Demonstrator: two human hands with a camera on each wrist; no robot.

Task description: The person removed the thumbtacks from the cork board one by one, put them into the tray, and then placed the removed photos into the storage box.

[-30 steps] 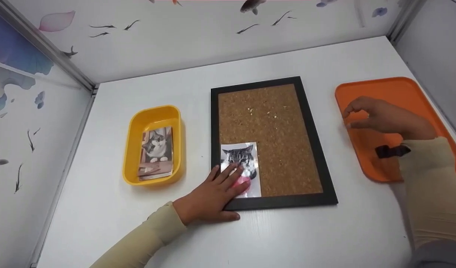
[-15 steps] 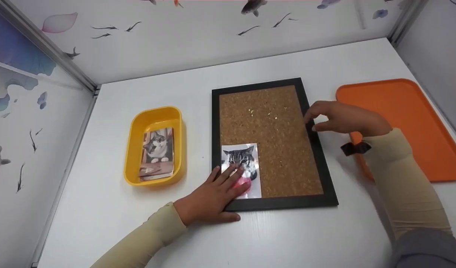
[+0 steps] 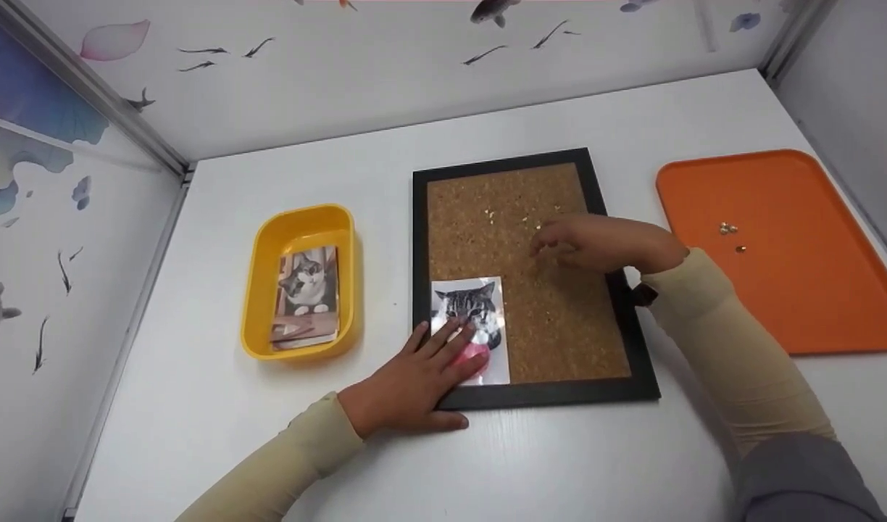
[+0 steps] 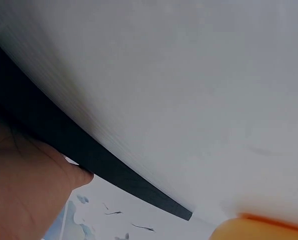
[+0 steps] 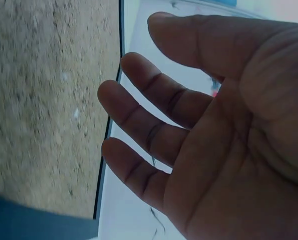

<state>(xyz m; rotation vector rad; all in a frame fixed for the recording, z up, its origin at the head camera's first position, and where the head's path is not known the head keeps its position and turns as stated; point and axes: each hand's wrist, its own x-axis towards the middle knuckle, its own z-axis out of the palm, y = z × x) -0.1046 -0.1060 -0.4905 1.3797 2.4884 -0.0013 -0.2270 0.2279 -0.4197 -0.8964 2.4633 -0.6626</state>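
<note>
My left hand lies with straight fingers on a photo of a tabby cat at the lower left of a black-framed cork board. Its thumb is on the table just below the frame; in the left wrist view the hand touches the dark frame edge. Over the right part of the cork hovers my right hand, fingers bent loosely near small gold pieces that look like thumbtacks. The right wrist view shows its thumb and several fingers apart; nothing shows between them, though the index finger seems hidden.
A yellow bin with a stack of cat photos stands left of the board. To its right lies an orange tray with several small gold tacks. White printed wall panels border the table.
My right hand has moved left from above the orange tray, across the black frame, to the cork. Gold tacks on the tray are uncovered. My left hand has stayed on the photo.
</note>
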